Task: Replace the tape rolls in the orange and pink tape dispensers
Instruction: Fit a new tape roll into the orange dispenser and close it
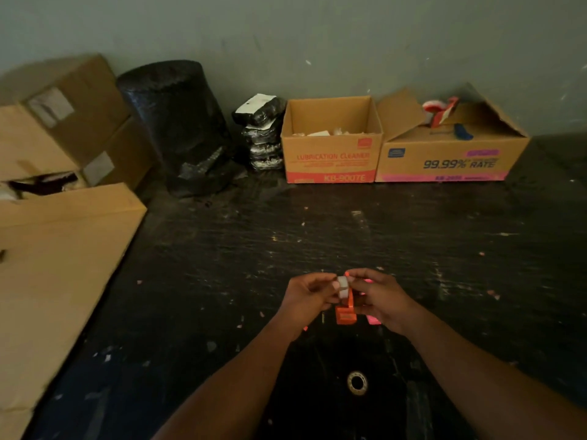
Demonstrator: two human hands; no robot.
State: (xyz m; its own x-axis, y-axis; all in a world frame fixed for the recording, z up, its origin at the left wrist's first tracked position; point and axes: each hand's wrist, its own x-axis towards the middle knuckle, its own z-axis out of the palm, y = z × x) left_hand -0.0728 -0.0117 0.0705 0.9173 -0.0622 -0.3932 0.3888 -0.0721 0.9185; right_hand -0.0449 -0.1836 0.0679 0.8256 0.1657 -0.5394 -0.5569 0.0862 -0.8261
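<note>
Over the dark table, the orange tape dispenser is held upright between both hands. My left hand pinches a small white tape roll at the dispenser's top. My right hand grips the dispenser from the right side, fingertips at its upper edge. Something pink, likely the pink dispenser, shows under and behind my right hand, mostly hidden. A small tape roll lies flat on the table near me.
Two open cardboard boxes stand against the far wall. A black wrapped roll and stacked black packets sit left of them. Large cartons fill the left side. Paper scraps litter the table.
</note>
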